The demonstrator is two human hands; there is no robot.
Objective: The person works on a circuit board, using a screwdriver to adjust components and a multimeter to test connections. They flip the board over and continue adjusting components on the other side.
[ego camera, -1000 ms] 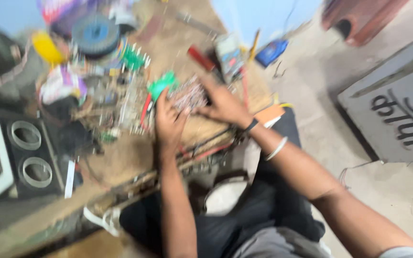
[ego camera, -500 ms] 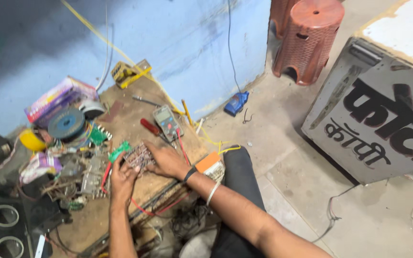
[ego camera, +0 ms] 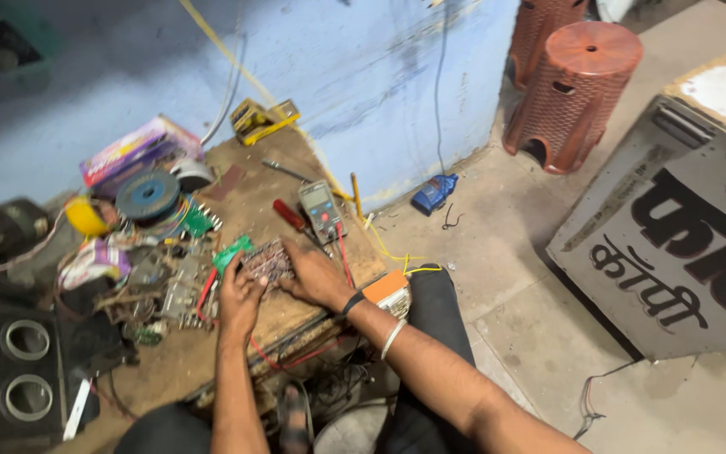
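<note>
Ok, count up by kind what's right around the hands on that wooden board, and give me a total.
Circuit boards: 2, a brown one under the left hand and right hand, and a green one beside it
Multimeters: 1
Red-handled screwdrivers: 1
Pencils: 1, yellow
Total: 5

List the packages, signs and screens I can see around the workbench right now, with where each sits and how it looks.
Signboard: leans on the floor at far right; grey rectangle with large black lettering.
Multimeter: lies on the wooden board just beyond the right hand; grey body, small pale screen.
Cardboard box: back left by the blue wall; flat, purple and pink.
Yellow box: against the wall behind the board; small, yellow and black.
Orange packet: beside the right wrist; small, orange.
</note>
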